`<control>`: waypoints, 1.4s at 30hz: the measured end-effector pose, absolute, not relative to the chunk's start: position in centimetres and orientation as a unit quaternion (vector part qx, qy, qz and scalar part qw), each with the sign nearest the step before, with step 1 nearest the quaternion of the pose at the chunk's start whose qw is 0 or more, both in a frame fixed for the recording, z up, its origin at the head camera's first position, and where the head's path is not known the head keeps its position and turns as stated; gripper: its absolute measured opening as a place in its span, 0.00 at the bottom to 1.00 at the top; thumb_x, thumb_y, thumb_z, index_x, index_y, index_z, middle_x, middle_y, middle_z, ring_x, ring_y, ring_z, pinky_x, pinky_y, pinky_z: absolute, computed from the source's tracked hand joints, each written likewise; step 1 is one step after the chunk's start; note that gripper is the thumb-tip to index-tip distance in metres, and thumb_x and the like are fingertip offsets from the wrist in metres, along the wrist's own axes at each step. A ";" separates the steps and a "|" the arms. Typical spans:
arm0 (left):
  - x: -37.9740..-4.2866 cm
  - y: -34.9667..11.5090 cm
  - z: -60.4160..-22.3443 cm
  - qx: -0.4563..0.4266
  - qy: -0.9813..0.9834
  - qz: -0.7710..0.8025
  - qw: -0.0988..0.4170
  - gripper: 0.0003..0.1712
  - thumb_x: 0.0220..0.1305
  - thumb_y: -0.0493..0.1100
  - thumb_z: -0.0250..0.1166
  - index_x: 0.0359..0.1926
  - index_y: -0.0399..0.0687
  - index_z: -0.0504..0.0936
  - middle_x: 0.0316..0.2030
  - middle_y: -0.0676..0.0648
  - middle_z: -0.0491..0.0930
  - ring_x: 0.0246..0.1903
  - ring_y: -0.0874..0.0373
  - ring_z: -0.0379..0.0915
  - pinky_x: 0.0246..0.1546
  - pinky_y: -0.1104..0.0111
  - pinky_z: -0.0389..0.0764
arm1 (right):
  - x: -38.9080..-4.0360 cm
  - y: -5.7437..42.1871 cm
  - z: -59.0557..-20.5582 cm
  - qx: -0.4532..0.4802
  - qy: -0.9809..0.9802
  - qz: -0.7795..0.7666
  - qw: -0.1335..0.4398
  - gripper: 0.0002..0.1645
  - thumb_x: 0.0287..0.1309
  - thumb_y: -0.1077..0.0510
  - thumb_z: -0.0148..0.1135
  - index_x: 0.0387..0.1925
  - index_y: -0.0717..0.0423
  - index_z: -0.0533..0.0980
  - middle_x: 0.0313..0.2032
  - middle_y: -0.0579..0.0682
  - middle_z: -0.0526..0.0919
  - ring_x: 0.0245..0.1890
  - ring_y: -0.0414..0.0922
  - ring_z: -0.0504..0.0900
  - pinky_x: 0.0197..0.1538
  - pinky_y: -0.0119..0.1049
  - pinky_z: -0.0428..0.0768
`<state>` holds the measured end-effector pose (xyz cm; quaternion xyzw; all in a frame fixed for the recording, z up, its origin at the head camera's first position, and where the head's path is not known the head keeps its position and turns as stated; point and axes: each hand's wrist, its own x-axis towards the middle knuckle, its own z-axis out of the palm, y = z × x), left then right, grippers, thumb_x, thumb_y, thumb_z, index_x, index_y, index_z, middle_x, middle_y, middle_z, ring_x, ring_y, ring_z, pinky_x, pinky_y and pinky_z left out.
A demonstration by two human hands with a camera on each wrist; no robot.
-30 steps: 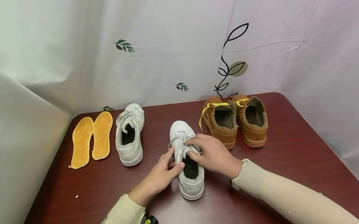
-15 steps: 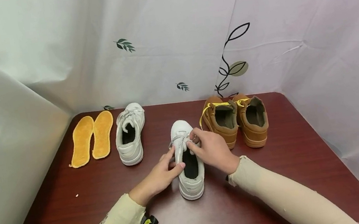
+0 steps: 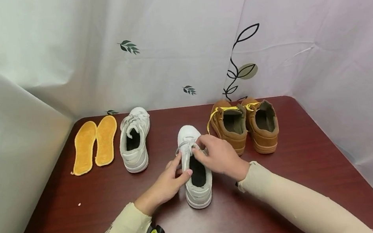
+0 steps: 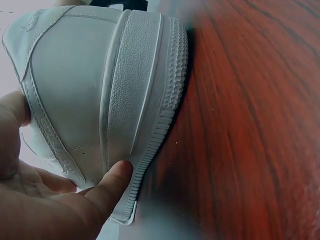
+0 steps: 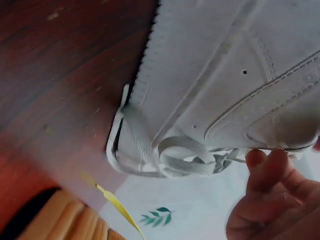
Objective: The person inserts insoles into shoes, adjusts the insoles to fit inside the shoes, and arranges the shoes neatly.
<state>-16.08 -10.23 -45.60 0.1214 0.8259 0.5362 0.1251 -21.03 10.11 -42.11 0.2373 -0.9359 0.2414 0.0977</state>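
Observation:
A white sneaker stands on the table, toe pointing away, its dark inside visible. My left hand grips it from the left, thumb at the collar. In the left wrist view, a finger lies along the sole's side wall of the sneaker. My right hand is at the lacing on the right, thumb and forefinger pinching the upper's edge by the grey-white laces. The right wrist view has the fingertips of the right hand beside a loop of lace; whether they also catch the lace, I cannot tell.
Another white sneaker stands to the left. Two yellow insoles lie beyond it on the dark red table. Two brown shoes with yellow laces stand at the back right. Pale curtains enclose the far edge and sides.
My right hand's forefinger, earlier stretched over the lacing, has drawn back and curled toward the thumb at the sneaker's right edge. My left hand and the sneaker stay in place.

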 end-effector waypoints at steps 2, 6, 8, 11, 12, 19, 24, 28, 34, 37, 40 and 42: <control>-16.1 -10.3 -45.5 0.124 0.829 0.530 0.126 0.45 0.73 0.48 0.60 0.79 0.40 0.46 0.72 0.26 0.58 0.63 0.40 0.74 0.64 0.45 0.77 | -20.7 10.3 -42.1 0.248 -0.938 0.226 0.084 0.18 0.58 0.43 0.63 0.44 0.50 0.76 0.38 0.48 0.82 0.31 0.44 0.78 0.34 0.44 0.82; -16.0 -10.5 -45.4 0.122 0.834 0.522 0.131 0.45 0.73 0.49 0.60 0.79 0.41 0.46 0.72 0.27 0.59 0.64 0.39 0.73 0.66 0.44 0.75 | -20.4 10.6 -42.5 0.274 -0.936 0.213 0.066 0.26 0.57 0.46 0.65 0.54 0.54 0.74 0.47 0.52 0.83 0.41 0.47 0.83 0.44 0.49 0.87; -15.9 -10.5 -45.3 0.120 0.836 0.520 0.131 0.45 0.73 0.49 0.59 0.79 0.41 0.46 0.72 0.27 0.59 0.64 0.39 0.72 0.66 0.44 0.75 | -20.5 10.8 -42.9 0.285 -0.929 0.227 0.072 0.25 0.59 0.50 0.63 0.56 0.55 0.75 0.49 0.54 0.84 0.45 0.48 0.84 0.49 0.51 0.87; -15.9 -10.5 -45.4 0.121 0.836 0.521 0.127 0.45 0.73 0.49 0.60 0.79 0.40 0.47 0.72 0.27 0.59 0.63 0.39 0.73 0.66 0.44 0.75 | -20.6 11.1 -43.7 0.293 -0.917 0.253 0.096 0.22 0.62 0.53 0.61 0.57 0.55 0.77 0.49 0.54 0.86 0.48 0.47 0.85 0.52 0.50 0.87; -15.9 -10.5 -45.4 0.121 0.835 0.522 0.126 0.44 0.72 0.49 0.60 0.79 0.40 0.47 0.72 0.27 0.60 0.63 0.39 0.73 0.65 0.44 0.75 | -20.6 11.2 -44.0 0.295 -0.912 0.264 0.105 0.21 0.62 0.54 0.61 0.56 0.55 0.78 0.49 0.53 0.86 0.48 0.46 0.84 0.52 0.50 0.87; -16.0 -10.6 -45.4 0.124 0.837 0.517 0.128 0.44 0.73 0.49 0.60 0.79 0.42 0.48 0.71 0.29 0.62 0.63 0.42 0.74 0.65 0.46 0.76 | -20.4 11.6 -45.1 0.309 -0.894 0.297 0.131 0.20 0.66 0.56 0.59 0.58 0.55 0.78 0.45 0.53 0.84 0.41 0.43 0.79 0.44 0.47 0.85; -16.1 -10.8 -45.3 0.133 0.833 0.521 0.130 0.43 0.73 0.49 0.59 0.79 0.40 0.48 0.74 0.28 0.59 0.63 0.41 0.74 0.66 0.45 0.75 | -20.2 11.6 -44.8 0.315 -0.896 0.286 0.129 0.22 0.68 0.56 0.58 0.61 0.55 0.76 0.48 0.54 0.82 0.46 0.45 0.80 0.49 0.48 0.86; -16.2 -10.9 -45.3 0.143 0.819 0.541 0.129 0.43 0.73 0.47 0.59 0.78 0.38 0.48 0.74 0.28 0.59 0.62 0.41 0.75 0.64 0.45 0.77 | -20.0 11.5 -44.9 0.311 -0.898 0.287 0.122 0.24 0.68 0.55 0.58 0.64 0.56 0.75 0.56 0.56 0.81 0.56 0.48 0.80 0.59 0.52 0.84; -16.4 -11.5 -45.8 0.175 0.783 0.592 0.072 0.35 0.71 0.38 0.62 0.74 0.35 0.61 0.69 0.26 0.68 0.58 0.36 0.77 0.58 0.43 0.81 | -20.2 11.3 -45.4 0.314 -0.891 0.293 0.150 0.25 0.67 0.56 0.59 0.64 0.56 0.74 0.58 0.57 0.83 0.60 0.49 0.80 0.61 0.53 0.83; -16.4 -12.3 -45.5 0.191 0.786 0.587 0.031 0.30 0.70 0.36 0.62 0.70 0.35 0.67 0.67 0.26 0.71 0.58 0.33 0.77 0.59 0.40 0.80 | -20.3 11.3 -45.6 0.318 -0.887 0.296 0.158 0.27 0.66 0.56 0.59 0.66 0.54 0.73 0.59 0.56 0.82 0.61 0.48 0.79 0.63 0.53 0.82; -16.3 -13.4 -44.7 0.202 0.792 0.577 0.009 0.26 0.71 0.35 0.61 0.67 0.36 0.70 0.66 0.27 0.73 0.59 0.32 0.75 0.59 0.39 0.79 | -20.3 11.3 -45.6 0.316 -0.888 0.297 0.154 0.27 0.65 0.56 0.60 0.66 0.53 0.73 0.60 0.55 0.82 0.63 0.48 0.78 0.64 0.53 0.81; -16.1 -14.3 -44.0 0.211 0.795 0.568 -0.004 0.24 0.71 0.35 0.60 0.66 0.36 0.72 0.65 0.28 0.74 0.60 0.34 0.75 0.59 0.42 0.80 | -20.2 11.3 -45.5 0.314 -0.890 0.295 0.146 0.27 0.66 0.55 0.59 0.65 0.53 0.74 0.60 0.55 0.83 0.63 0.48 0.78 0.64 0.53 0.81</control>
